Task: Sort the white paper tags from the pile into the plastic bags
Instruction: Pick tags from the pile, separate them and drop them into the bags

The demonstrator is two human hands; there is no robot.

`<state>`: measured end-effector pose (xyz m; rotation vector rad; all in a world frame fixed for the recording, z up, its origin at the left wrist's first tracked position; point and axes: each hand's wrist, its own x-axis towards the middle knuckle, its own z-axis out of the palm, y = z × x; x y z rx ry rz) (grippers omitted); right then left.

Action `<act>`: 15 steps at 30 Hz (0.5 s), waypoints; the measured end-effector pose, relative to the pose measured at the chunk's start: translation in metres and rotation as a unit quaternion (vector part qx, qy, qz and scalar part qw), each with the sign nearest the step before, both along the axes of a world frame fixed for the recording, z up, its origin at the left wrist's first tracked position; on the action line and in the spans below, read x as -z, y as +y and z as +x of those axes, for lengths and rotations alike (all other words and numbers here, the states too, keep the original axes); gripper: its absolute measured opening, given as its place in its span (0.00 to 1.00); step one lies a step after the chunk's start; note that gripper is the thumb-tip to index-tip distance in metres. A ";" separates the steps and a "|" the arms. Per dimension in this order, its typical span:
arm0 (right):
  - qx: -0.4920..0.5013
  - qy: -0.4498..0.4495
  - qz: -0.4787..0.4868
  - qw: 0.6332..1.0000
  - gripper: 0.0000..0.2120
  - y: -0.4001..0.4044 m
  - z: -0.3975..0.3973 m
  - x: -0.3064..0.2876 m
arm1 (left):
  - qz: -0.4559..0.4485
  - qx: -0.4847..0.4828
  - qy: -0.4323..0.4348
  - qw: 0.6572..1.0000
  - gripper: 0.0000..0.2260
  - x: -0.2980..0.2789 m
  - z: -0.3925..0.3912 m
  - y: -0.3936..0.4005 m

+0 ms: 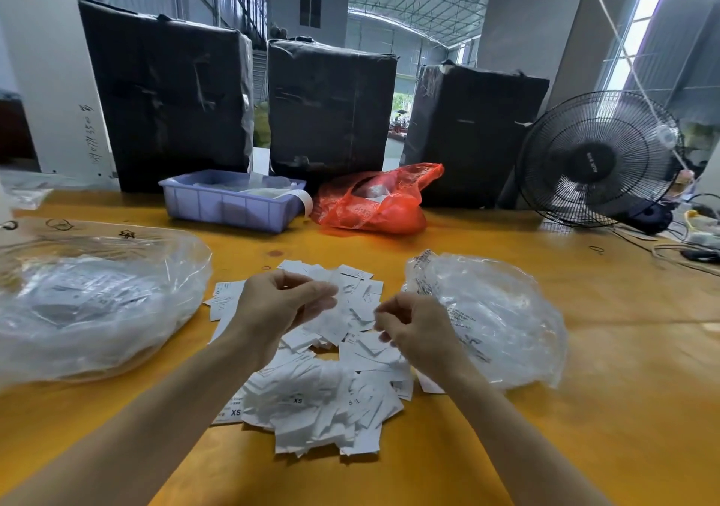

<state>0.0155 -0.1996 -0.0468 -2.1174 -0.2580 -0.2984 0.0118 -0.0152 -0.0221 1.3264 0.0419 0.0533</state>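
Your left hand (278, 303) and right hand (417, 326) hover over the tag pile (323, 373), fingers curled; whether they pinch anything, can't tell. Clear bags (93, 310) (498, 318) flank the pile; bare table (584, 408) beyond. Tags read "XS".

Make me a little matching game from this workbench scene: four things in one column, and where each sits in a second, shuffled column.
Things:
1. pile of white paper tags
2. lavender plastic tray
3. crumpled red plastic bag
4. black electric fan

Places:
A. far right of the yellow table
B. middle of the table, under the person's left hand and right hand
C. at the back, in front of the middle black-wrapped bale
D. at the back, left of the red bag

Pairs: 1-B, 2-D, 3-C, 4-A
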 end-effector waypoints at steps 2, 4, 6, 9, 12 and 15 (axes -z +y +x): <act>0.018 -0.003 -0.107 0.994 0.04 -0.011 0.004 0.002 | 0.010 -0.001 -0.001 1.000 0.05 0.000 0.001 0.002; -0.009 0.059 -0.165 0.985 0.11 -0.015 0.005 0.005 | 0.042 0.000 0.001 0.999 0.04 0.003 0.001 0.002; -0.017 0.092 -0.220 0.971 0.20 -0.014 0.006 0.009 | 0.072 0.000 0.002 0.997 0.03 0.006 0.003 0.002; -0.005 0.047 -0.309 0.950 0.29 -0.010 0.011 0.015 | 0.098 0.004 0.002 0.995 0.03 0.009 0.004 0.001; -0.011 0.004 -0.357 0.934 0.25 -0.007 0.013 0.022 | 0.107 0.015 -0.002 0.994 0.03 0.009 0.003 0.000; 0.002 -0.036 -0.351 0.936 0.19 -0.005 0.011 0.025 | 0.114 0.020 -0.008 0.993 0.03 0.009 0.001 -0.002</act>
